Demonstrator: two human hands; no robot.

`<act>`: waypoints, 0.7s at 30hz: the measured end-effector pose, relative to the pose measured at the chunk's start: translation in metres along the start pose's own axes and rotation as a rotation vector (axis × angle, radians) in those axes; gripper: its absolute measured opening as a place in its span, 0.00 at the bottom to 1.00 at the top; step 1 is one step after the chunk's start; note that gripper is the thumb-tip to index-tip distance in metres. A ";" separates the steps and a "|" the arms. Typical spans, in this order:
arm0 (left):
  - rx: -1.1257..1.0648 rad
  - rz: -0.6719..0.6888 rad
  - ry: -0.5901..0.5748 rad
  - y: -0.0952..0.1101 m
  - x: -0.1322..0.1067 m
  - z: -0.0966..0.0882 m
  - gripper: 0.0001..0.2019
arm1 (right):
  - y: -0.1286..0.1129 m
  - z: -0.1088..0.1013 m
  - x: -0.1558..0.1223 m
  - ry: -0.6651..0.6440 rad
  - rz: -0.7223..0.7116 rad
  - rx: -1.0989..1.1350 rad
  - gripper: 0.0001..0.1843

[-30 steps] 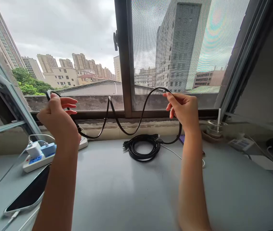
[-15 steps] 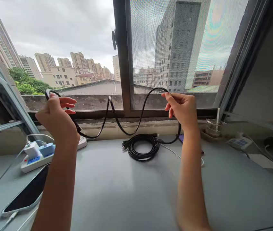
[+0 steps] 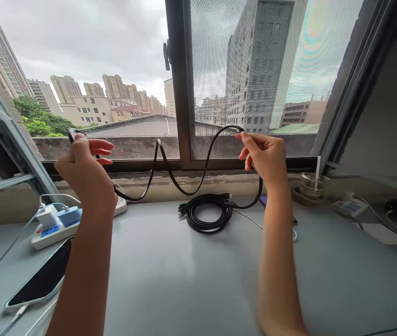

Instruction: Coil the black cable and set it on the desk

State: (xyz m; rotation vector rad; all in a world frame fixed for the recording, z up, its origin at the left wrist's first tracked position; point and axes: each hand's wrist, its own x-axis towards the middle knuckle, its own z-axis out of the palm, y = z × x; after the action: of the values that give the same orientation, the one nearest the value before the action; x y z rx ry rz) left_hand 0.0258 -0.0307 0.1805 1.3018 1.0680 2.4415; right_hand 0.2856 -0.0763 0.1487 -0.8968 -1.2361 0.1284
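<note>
A black cable (image 3: 175, 181) hangs in loose waves between my two raised hands, with a sharp bend near its middle. My left hand (image 3: 85, 170) pinches it between thumb and forefinger, the other fingers held apart. On the right, my right hand (image 3: 266, 156) grips the cable between thumb and fingertips. From there the cable drops behind my right wrist and curves back to the desk, by a coiled black cable (image 3: 203, 228). Plugs show at the coil's left and upper right. The cable's end near my left hand is hidden behind the wrist.
At left, a white power strip (image 3: 44, 242) holds chargers, and a phone (image 3: 39, 282) lies in front of it. A lidded plastic cup (image 3: 312, 186) with a straw stands at the back right. Another phone (image 3: 263, 199) lies partly behind my right forearm. The window (image 3: 180, 93) rises behind the desk.
My left hand has shifted slightly to the right and turned a little, so less of the cable loop shows behind it. My right hand and the coil stay nearly in place.
</note>
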 end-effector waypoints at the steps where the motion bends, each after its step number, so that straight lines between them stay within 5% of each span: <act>1: 0.007 -0.025 -0.084 0.000 -0.001 -0.001 0.18 | 0.000 0.001 0.000 -0.006 0.013 0.033 0.16; 4: 0.012 -0.122 -0.348 0.001 -0.005 -0.002 0.11 | -0.003 0.005 0.000 -0.064 0.065 0.144 0.18; 8: 0.035 -0.187 -0.467 0.001 -0.007 -0.002 0.09 | -0.009 0.011 -0.001 -0.121 0.087 0.194 0.20; 10: 0.127 -0.226 -0.625 0.002 -0.009 -0.003 0.12 | -0.012 0.014 -0.003 -0.175 0.091 0.210 0.21; 15: 0.271 -0.260 -1.072 0.005 -0.022 -0.005 0.18 | -0.013 0.025 -0.011 -0.506 0.096 0.186 0.33; 18: 0.179 -0.252 -1.196 0.002 -0.033 0.001 0.18 | -0.014 0.033 -0.016 -0.706 0.109 0.112 0.43; 21: 0.060 -0.301 -1.218 -0.003 -0.043 0.008 0.19 | -0.016 0.038 -0.020 -0.813 0.090 -0.013 0.42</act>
State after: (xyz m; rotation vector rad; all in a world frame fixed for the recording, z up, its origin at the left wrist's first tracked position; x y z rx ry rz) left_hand 0.0576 -0.0438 0.1533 1.9751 0.8298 1.0017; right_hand 0.2397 -0.0781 0.1459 -0.9416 -1.9436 0.6020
